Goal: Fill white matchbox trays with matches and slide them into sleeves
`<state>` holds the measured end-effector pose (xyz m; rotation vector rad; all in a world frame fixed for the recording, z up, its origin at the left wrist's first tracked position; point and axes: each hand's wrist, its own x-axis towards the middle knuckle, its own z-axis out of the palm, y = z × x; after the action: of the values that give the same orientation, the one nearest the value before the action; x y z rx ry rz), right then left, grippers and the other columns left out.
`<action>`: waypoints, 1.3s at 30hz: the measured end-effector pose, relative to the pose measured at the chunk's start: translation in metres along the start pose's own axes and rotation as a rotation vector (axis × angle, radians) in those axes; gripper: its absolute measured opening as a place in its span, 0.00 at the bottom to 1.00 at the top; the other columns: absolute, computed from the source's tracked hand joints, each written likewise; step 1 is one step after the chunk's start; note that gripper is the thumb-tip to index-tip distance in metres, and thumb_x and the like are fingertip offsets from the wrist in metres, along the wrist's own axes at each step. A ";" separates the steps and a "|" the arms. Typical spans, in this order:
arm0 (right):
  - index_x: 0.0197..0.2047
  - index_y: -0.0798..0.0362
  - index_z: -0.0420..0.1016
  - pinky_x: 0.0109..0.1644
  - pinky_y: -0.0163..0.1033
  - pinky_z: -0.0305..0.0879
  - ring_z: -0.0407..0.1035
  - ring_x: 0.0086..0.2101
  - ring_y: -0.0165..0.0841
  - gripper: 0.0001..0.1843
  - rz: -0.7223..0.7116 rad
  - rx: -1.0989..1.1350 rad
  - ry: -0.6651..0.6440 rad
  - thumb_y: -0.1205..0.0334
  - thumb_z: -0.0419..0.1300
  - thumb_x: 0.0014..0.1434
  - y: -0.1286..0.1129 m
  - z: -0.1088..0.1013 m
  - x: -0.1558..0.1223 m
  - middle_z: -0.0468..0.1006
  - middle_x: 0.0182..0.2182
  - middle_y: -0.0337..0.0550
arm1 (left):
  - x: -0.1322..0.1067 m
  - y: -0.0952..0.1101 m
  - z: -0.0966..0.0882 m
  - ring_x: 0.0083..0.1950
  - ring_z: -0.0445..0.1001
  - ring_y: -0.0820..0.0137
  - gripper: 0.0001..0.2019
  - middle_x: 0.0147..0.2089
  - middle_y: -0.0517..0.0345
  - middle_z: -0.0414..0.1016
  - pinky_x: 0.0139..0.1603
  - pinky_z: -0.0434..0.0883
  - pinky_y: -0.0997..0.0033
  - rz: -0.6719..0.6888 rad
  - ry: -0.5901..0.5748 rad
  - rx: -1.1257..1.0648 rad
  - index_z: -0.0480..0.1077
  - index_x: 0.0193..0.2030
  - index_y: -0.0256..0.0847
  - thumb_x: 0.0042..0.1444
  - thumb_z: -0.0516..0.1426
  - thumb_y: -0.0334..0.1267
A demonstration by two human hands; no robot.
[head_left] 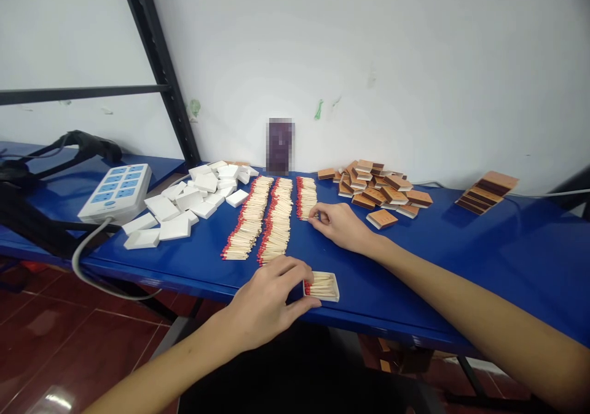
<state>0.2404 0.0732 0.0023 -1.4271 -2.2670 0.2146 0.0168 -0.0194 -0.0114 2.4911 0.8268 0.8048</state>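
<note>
My left hand (271, 300) grips a white matchbox tray (336, 296) at the table's front edge, its thumb and fingers around the left end. Inside the tray lie several red-tipped matches (322, 286). My right hand (338, 223) is closed in a pinch at the near end of the short right-hand row of matches (306, 196); its fingertips are on the match ends there, and how many they grip is hidden. Two longer rows of matches, a left row (249, 220) and a middle row (278, 217), lie to the left.
A pile of empty white trays (188, 199) lies left on the blue table (461, 273). Orange-brown matchbox sleeves (375, 187) are heaped at the back right, with a stack of sleeves (487, 191) farther right. A power strip (117, 190) and a black rack post (161, 64) stand left.
</note>
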 end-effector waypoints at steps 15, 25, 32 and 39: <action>0.33 0.54 0.72 0.29 0.32 0.51 0.55 0.21 0.26 0.05 -0.026 0.037 -0.048 0.65 0.55 0.59 -0.005 -0.003 -0.007 0.64 0.19 0.32 | -0.001 -0.002 0.002 0.50 0.74 0.64 0.09 0.49 0.54 0.75 0.52 0.72 0.64 0.024 0.020 0.006 0.69 0.45 0.41 0.60 0.62 0.38; 0.36 0.54 0.75 0.29 0.33 0.51 0.58 0.21 0.27 0.09 -0.025 0.045 0.041 0.62 0.54 0.62 0.007 0.003 0.000 0.66 0.19 0.33 | 0.000 -0.003 0.003 0.49 0.74 0.63 0.08 0.48 0.54 0.75 0.51 0.72 0.63 0.032 0.034 -0.005 0.68 0.43 0.41 0.60 0.62 0.39; 0.37 0.55 0.77 0.29 0.33 0.51 0.56 0.20 0.26 0.10 -0.056 0.003 0.027 0.63 0.55 0.63 0.009 0.004 0.004 0.67 0.19 0.34 | -0.001 -0.004 0.003 0.49 0.74 0.63 0.08 0.48 0.54 0.75 0.51 0.72 0.62 0.045 0.038 0.000 0.69 0.44 0.41 0.60 0.62 0.39; 0.38 0.56 0.77 0.31 0.33 0.52 0.60 0.23 0.27 0.09 -0.051 -0.005 0.019 0.64 0.55 0.64 0.008 0.005 0.004 0.72 0.23 0.38 | 0.001 -0.003 0.003 0.49 0.74 0.63 0.08 0.47 0.54 0.75 0.51 0.72 0.62 0.039 0.032 -0.005 0.69 0.42 0.41 0.60 0.62 0.38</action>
<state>0.2432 0.0810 -0.0038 -1.3661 -2.2874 0.1792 0.0180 -0.0170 -0.0149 2.5031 0.7880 0.8616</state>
